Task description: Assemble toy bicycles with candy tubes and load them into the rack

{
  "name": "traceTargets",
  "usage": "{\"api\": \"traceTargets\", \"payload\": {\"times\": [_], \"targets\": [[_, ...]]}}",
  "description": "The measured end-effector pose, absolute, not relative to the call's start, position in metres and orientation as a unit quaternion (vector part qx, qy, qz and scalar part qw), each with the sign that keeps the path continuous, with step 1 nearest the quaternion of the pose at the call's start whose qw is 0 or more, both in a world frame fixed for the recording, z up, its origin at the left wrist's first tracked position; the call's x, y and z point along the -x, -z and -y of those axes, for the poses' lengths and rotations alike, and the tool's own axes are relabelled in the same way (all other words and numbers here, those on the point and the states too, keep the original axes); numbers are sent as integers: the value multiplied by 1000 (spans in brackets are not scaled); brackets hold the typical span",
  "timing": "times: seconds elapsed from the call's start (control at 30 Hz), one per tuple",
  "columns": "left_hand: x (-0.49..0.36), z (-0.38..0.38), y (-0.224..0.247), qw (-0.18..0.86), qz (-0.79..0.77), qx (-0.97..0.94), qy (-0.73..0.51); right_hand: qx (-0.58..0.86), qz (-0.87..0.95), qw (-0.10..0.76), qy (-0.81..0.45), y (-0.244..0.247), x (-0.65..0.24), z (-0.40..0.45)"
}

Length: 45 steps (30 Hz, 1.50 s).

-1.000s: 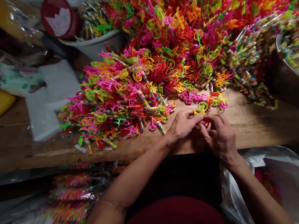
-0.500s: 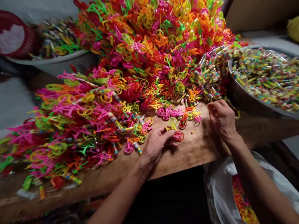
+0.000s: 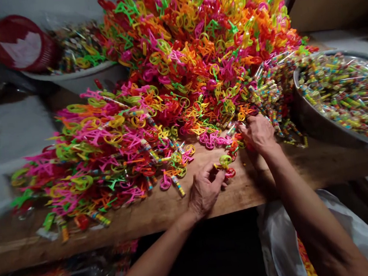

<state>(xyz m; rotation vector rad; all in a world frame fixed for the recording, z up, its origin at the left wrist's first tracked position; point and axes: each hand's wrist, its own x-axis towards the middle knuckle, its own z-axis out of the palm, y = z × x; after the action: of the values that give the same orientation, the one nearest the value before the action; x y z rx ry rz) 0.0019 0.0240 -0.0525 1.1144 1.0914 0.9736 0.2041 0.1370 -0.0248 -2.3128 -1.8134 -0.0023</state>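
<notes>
Right fingers (image 3: 249, 131) reach the pile's (image 3: 198, 85) near edge.
No longer beside the left fingers (image 3: 218, 182), they are among loose plastic pieces (image 3: 237, 140) ahead and to the right.

toy heap (image 3: 195, 46): on table (image 3: 237, 195) | tub (image 3: 91, 79): left | basin (image 3: 312, 111): right | bag (image 3: 278, 241): before table, right

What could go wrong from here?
The right hand works at the foot of the tall heap, so pieces might slide down. The plastic toy at the left hand could slip, seemingly held only by fingertips. A striped tube near the table edge might get knocked off.
</notes>
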Motion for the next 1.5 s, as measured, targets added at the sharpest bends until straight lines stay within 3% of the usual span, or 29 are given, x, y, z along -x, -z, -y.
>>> {"api": "traceTargets", "payload": {"times": [0.23, 0.57, 0.67, 0.8, 0.87, 0.97, 1.13, 1.3, 1.5], "targets": [[-4, -25, 52, 607, -469, -467, -440, 789, 612, 57, 4, 24, -189, -158], [3, -39, 35, 709, -402, -315, -486, 734, 660, 102, -122, -22, -218, -155], [7, -43, 28, 745, -399, -269, -462, 695, 678, 162, -176, -32, -230, -124], [9, -40, 24, 778, -390, -260, -418, 569, 572, 453, -379, -14, -211, -71], [9, -35, 24, 795, -378, -263, -394, 522, 482, 510, -485, -2, -192, -47], [12, -28, 25, 810, -367, -272, -368, 496, 401, 507, -580, 11, -171, -24], [14, -25, 25, 815, -365, -306, -330, 501, 360, 474, -628, 20, -165, -10], [14, -28, 24, 822, -354, -292, -337, 482, 299, 536, -626, 26, -156, -3], [17, -27, 24, 829, -347, -279, -340, 488, 294, 542, -618, 29, -150, 5]]}}
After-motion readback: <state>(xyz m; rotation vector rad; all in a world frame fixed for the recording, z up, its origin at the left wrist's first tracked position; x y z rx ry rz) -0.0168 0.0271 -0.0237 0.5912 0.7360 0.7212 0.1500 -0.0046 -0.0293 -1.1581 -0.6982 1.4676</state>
